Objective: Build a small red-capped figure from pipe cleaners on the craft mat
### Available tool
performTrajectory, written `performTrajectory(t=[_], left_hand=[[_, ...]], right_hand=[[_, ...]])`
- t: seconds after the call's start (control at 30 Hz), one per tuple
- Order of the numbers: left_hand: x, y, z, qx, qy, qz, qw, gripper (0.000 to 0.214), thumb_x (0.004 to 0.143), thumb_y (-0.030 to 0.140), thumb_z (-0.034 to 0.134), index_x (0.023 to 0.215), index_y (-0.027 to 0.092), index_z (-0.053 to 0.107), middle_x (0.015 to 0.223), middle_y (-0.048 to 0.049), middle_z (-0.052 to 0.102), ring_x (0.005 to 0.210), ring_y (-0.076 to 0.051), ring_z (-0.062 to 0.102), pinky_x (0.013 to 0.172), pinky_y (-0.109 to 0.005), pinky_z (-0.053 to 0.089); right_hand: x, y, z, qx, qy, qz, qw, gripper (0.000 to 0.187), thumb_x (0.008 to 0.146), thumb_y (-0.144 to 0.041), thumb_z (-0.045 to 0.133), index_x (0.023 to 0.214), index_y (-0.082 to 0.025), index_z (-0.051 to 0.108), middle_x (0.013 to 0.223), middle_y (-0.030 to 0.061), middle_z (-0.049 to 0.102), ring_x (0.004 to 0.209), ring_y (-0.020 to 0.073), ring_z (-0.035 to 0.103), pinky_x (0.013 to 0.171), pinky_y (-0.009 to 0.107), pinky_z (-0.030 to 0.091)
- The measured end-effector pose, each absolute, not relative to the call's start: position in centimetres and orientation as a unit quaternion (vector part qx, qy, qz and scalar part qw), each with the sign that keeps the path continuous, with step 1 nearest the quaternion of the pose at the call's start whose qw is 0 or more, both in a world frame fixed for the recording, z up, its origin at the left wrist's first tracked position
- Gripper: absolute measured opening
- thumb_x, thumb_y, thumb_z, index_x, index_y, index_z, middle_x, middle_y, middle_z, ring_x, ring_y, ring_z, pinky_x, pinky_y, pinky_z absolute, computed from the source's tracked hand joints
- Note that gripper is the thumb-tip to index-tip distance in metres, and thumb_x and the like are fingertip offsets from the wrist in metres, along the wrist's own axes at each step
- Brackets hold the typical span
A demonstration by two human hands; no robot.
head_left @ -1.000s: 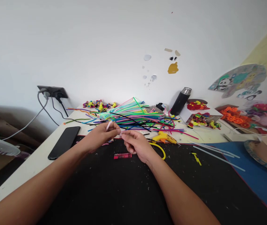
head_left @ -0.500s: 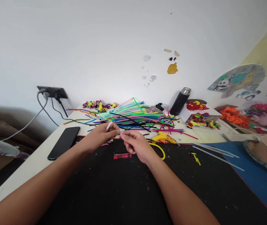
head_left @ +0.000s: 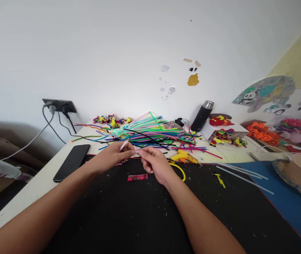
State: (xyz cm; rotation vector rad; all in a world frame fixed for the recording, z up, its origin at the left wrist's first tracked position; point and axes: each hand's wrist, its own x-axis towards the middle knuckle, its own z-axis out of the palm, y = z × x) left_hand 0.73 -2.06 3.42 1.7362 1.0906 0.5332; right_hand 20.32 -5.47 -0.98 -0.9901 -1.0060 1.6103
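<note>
Table: white table [head_left: 42, 180], against the wall, cluttered along its far edge.
Mat: black mat [head_left: 129, 218] over the near part of the table, flecked with small scraps; both forearms lie above it.
Stock: pile of coloured pipe cleaners [head_left: 150, 131], at 12 o'clock from the hands, spread on the table just beyond the mat.
Left hand: left hand [head_left: 113, 157], over the far edge of the mat, thumb and fingers pinched together on the pale pink pipe cleaner.
Right hand: right hand [head_left: 154, 163], just beside the left, fingertips pinched on the same piece.
Phone: black phone [head_left: 72, 162], at 9 o'clock from the hands, flat, screen dark.
Flask: dark flask [head_left: 202, 115], at 1 o'clock, leaning.
Glue gun: yellow glue gun [head_left: 183, 156], at 3 o'clock, on its side.
Lighter: pink lighter [head_left: 137, 177], at 6 o'clock, flat on the mat.
Held piece: pale pink pipe cleaner [head_left: 124, 145], spans both hands, one end jutting up past the left fingers.
</note>
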Motion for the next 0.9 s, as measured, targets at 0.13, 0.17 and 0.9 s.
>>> performTrajectory(t=[0.13, 0.17, 0.9], left_hand=[[0.68, -2.04, 3.45, 0.706, 0.460, 0.228, 0.488, 0.038, 0.088, 0.058, 0.064, 0.092, 0.021, 0.062, 0.070, 0.0032, 0.056, 0.064, -0.015, 0.050, 0.058, -0.024, 0.038], [0.67, -2.05, 3.47, 0.706, 0.462, 0.230, 0.486, 0.038, 0.087, 0.058, 0.065, 0.091, 0.021, 0.062, 0.071, 0.0029, 0.056, 0.065, -0.015, 0.050, 0.058, -0.024, 0.038], [0.40, -2.39, 3.38, 0.696, 0.404, 0.240, 0.543, 0.046, 0.101, 0.064, 0.040, 0.091, 0.021, 0.054, 0.078, 0.0022, 0.049, 0.065, -0.014, 0.040, 0.060, -0.026, 0.038]], right_hand=[[20.37, -5.33, -1.22, -0.394, -0.404, 0.666, 0.488, 0.044, 0.073, -0.055, 0.082, 0.088, -0.018, 0.063, 0.054, -0.0079, 0.052, 0.038, 0.0054, 0.038, 0.039, 0.021, 0.014], [20.39, -5.29, -1.27, -0.391, -0.402, 0.668, 0.490, 0.044, 0.074, -0.054, 0.082, 0.088, -0.018, 0.063, 0.055, -0.0078, 0.052, 0.038, 0.0053, 0.038, 0.039, 0.021, 0.014], [21.14, -5.02, -1.08, -0.390, -0.385, 0.652, 0.524, 0.039, 0.073, -0.048, 0.084, 0.087, -0.018, 0.063, 0.054, -0.0088, 0.050, 0.038, 0.0048, 0.038, 0.039, 0.020, 0.015]])
